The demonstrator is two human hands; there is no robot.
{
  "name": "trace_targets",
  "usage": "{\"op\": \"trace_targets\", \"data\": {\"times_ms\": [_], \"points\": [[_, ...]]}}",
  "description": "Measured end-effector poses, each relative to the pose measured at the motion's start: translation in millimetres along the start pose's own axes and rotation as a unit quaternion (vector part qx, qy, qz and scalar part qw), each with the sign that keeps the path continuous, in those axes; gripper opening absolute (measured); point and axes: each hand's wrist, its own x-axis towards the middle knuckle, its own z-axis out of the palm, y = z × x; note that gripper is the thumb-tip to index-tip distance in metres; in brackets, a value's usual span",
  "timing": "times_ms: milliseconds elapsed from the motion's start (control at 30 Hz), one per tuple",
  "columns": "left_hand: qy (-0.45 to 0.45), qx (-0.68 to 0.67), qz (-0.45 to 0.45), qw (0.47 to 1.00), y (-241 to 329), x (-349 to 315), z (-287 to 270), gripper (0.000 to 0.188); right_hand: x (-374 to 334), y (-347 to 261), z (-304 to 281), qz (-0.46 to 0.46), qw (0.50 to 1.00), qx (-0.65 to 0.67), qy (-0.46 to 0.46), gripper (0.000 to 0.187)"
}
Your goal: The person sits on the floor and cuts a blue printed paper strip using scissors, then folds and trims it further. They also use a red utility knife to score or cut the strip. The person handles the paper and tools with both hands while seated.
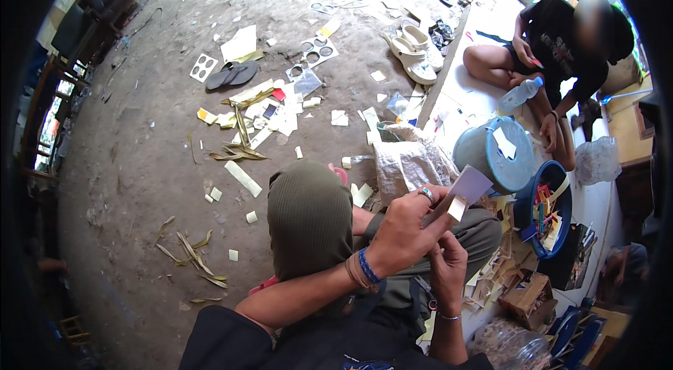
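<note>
My left hand [403,233], with a ring and a blue bracelet at the wrist, is closed on a pale lilac card [472,183] above my lap. A small cream folded piece [457,208] shows against the card's lower edge, by the fingertips. Just below, my right hand [449,261] is raised with its fingers curled in close to the left hand. What those fingers hold, if anything, is hidden. Under both hands are my legs in olive trousers [312,219], one knee drawn up.
A blue-grey bucket [495,154] stands ahead right, by a blue basin [522,210] of paper scraps. A white sack [413,163] lies before my knees. Paper offcuts [280,118] and a dark sandal [232,75] litter the dirt floor. Another person [561,55] sits at the far right.
</note>
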Motion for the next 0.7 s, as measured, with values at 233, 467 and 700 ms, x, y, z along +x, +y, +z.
{"op": "trace_targets", "data": {"times_ms": [233, 467, 700], "points": [[-0.062, 0.019, -0.1, 0.993, 1.7, -2.9, -7.4, 0.031, 2.9, 2.0, 0.5, -0.026, 0.999, 0.014, 0.043, 0.025], [-0.05, -0.012, -0.048, 0.998, 1.5, -7.2, -3.2, 0.025, -1.4, 6.7, -3.7, -0.015, 0.998, 0.045, 0.033, 0.026], [-0.098, 0.035, -0.072, 0.992, 4.2, -9.3, -13.6, 0.034, -2.0, 13.7, -2.2, 0.016, 0.998, 0.046, 0.044, 0.022]]}}
